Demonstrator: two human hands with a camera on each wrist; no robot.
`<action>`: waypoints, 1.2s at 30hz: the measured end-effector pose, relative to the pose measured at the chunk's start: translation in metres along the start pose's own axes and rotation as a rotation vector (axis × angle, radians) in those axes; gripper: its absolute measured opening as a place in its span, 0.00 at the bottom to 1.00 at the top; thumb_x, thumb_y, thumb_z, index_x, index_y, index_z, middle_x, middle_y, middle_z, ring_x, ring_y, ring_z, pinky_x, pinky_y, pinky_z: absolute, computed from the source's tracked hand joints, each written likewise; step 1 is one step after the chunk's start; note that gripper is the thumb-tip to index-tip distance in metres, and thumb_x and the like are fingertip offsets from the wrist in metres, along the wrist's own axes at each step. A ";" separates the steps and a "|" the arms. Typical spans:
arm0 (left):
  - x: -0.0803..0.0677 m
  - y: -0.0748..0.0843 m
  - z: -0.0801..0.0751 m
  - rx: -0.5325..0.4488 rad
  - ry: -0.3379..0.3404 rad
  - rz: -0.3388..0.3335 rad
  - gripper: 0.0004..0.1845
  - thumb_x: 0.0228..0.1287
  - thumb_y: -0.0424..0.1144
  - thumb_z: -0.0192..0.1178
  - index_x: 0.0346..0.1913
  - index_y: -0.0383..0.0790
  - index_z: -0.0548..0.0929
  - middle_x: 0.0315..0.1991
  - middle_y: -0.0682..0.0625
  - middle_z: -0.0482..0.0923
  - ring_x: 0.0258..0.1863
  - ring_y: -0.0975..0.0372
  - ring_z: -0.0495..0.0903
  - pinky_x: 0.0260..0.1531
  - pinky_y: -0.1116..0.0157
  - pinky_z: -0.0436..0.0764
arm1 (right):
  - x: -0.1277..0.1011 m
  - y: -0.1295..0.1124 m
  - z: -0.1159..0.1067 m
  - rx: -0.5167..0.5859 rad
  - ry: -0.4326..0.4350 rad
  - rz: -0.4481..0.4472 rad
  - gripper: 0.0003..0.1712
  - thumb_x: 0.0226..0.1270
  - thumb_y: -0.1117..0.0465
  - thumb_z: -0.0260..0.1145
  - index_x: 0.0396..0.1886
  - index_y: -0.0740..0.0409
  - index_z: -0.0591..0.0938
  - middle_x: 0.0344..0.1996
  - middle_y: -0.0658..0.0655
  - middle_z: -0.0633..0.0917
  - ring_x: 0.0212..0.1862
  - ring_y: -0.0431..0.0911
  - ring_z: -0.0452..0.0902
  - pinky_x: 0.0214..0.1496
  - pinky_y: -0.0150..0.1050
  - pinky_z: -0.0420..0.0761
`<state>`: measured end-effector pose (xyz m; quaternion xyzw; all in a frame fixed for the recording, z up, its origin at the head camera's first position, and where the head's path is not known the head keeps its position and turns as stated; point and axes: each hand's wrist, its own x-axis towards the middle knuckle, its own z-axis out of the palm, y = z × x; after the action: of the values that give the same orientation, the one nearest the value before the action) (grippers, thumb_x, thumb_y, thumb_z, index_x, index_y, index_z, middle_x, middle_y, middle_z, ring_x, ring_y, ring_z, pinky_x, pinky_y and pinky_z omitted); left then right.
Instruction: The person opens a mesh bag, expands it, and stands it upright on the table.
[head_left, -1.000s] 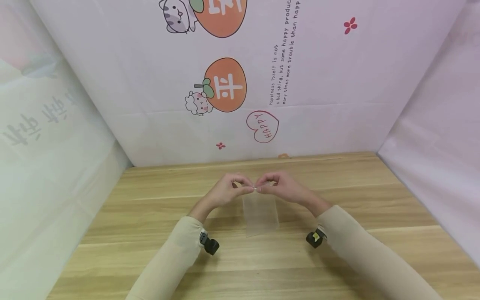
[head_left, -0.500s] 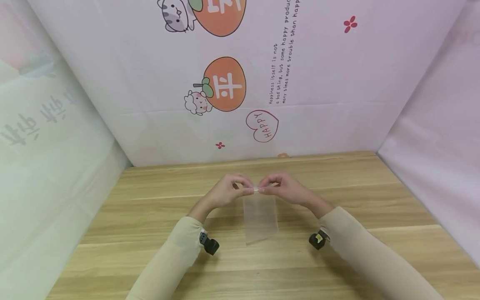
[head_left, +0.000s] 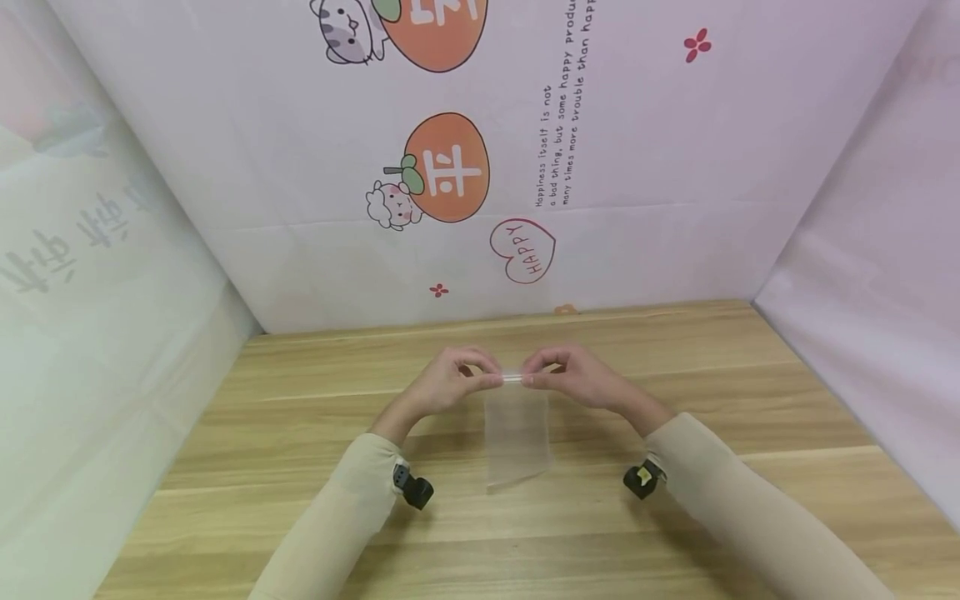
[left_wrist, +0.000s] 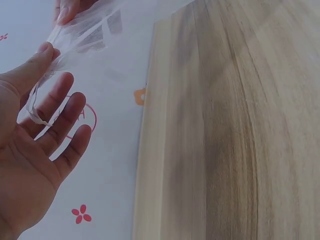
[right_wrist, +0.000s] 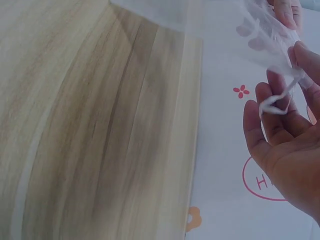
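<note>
- Pale printed sheets (head_left: 637, 167) walled in a wooden table (head_left: 300, 392) on three sides, the back sheet showing orange fruit drawings, a cartoon cat and a red "HAPPY" heart (head_left: 522, 251).
- A small translucent mesh bag (head_left: 516, 433) hung above the middle of the table, in front of the heart, its top edge gathered between the two hands and its lower end close over the wood.
- The left hand (head_left: 448, 385) pinched the left end of the bag's top edge between thumb and forefinger; the left wrist view showed the other fingers (left_wrist: 60, 125) spread loosely, with a thin white drawstring (left_wrist: 37, 107) trailing across them.
- The right hand (head_left: 572, 377) pinched the right end of the same edge, close beside the left hand; the right wrist view showed a loop of white string (right_wrist: 280, 100) hanging over its relaxed fingers (right_wrist: 267, 112).
- Both forearms wore beige sleeves (head_left: 352, 508), each with a small black camera (head_left: 414, 489) at the wrist, nearer the viewer than the bag.
</note>
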<state>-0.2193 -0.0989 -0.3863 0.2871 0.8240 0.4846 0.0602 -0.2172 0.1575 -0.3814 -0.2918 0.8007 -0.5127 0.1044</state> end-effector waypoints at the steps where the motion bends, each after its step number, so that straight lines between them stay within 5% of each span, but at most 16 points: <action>1: 0.000 -0.001 0.000 -0.001 0.002 0.001 0.02 0.65 0.41 0.70 0.36 0.48 0.90 0.42 0.57 0.84 0.48 0.62 0.79 0.44 0.59 0.79 | 0.000 0.001 -0.001 0.001 0.000 -0.003 0.05 0.68 0.62 0.71 0.37 0.61 0.88 0.44 0.55 0.87 0.49 0.49 0.80 0.50 0.41 0.82; 18: -0.005 -0.006 -0.006 -0.003 0.015 -0.012 0.02 0.64 0.41 0.71 0.35 0.48 0.90 0.42 0.56 0.84 0.47 0.61 0.79 0.44 0.60 0.79 | -0.004 0.007 -0.010 -0.032 -0.005 0.018 0.08 0.69 0.60 0.70 0.40 0.62 0.87 0.49 0.64 0.85 0.53 0.49 0.79 0.52 0.41 0.81; 36: -0.006 -0.009 -0.006 0.040 0.006 -0.001 0.04 0.63 0.43 0.71 0.33 0.48 0.89 0.43 0.57 0.83 0.46 0.62 0.79 0.40 0.63 0.80 | -0.005 0.015 -0.014 -0.125 -0.017 -0.043 0.05 0.69 0.59 0.70 0.39 0.57 0.87 0.41 0.51 0.87 0.47 0.47 0.80 0.47 0.43 0.84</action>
<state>-0.2198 -0.1100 -0.3921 0.2864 0.8338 0.4691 0.0521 -0.2247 0.1754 -0.3889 -0.3190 0.8239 -0.4613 0.0817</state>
